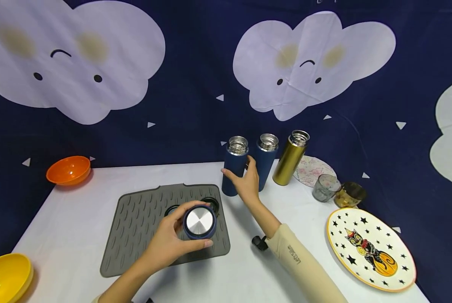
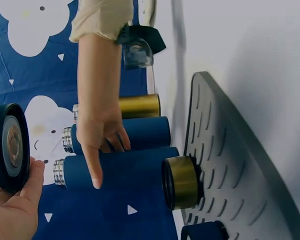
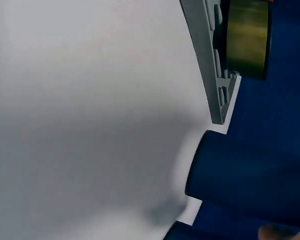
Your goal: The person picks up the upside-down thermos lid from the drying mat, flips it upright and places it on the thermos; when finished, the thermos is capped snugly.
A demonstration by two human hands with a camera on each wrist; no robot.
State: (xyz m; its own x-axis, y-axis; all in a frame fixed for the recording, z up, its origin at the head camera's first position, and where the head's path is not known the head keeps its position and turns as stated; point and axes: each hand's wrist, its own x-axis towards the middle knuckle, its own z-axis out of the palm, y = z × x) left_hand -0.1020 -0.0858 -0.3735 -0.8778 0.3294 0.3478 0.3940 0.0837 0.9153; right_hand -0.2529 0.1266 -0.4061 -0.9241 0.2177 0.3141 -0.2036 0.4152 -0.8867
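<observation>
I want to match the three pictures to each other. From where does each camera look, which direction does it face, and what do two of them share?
Head: above the white table, looking forward and down; both forearms show, the left hand gripping a navy round lid with a steel top, the right hand on the leftmost navy steel bottle.
Left wrist: beside the left hand, rotated sideways, facing the bottles; left fingers and right hand show.
Right wrist: low over the table, facing the grey ribbed silicone mat; a fingertip.
Shared: mat and gold lid, both wrist views.

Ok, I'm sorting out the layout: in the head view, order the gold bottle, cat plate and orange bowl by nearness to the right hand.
1. Gold bottle, just right of the right hand.
2. Cat plate, near right.
3. Orange bowl, far left.
</observation>
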